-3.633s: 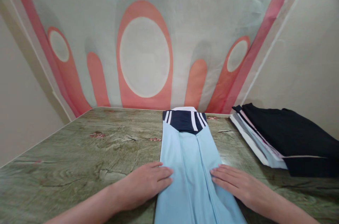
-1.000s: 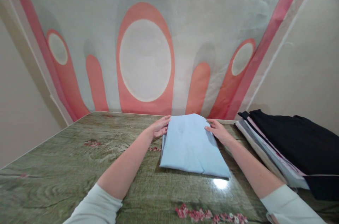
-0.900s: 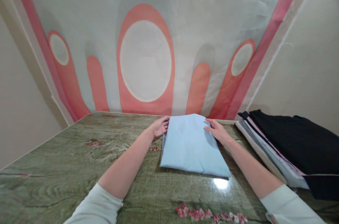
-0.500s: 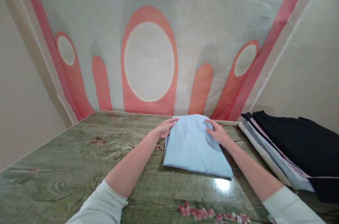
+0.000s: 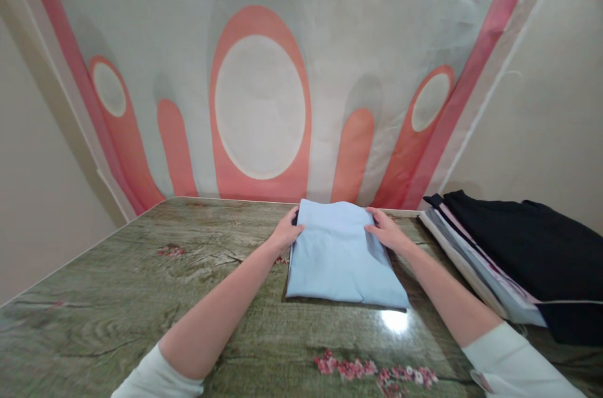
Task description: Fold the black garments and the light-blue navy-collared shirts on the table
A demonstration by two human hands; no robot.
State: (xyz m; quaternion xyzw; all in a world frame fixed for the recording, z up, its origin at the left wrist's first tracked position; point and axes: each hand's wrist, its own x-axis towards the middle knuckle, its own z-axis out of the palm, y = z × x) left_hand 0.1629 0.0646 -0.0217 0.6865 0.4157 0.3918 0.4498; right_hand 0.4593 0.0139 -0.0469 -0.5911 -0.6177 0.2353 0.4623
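Observation:
A light blue folded garment [image 5: 342,260] lies flat on the table, with a dark layer peeking out at its left and bottom edges. My left hand [image 5: 286,231] is closed on its upper left edge, thumb on top and fingers tucked at the side. On the opposite side, my right hand [image 5: 385,231] grips the upper right edge, the thumb resting on the cloth. The undersides of the fingers are partly hidden by the fabric.
A stack of folded clothes [image 5: 522,247], black on top with grey, white and pink layers below, sits at the right. The wood-patterned table [image 5: 141,297] has printed pink flowers. Behind it hangs a grey backdrop [image 5: 405,21] with coral shapes.
My left hand has shifted lower along the left edge, its thumb now over the cloth. The garment's top edge has been straightened and spread. The view has shifted slightly.

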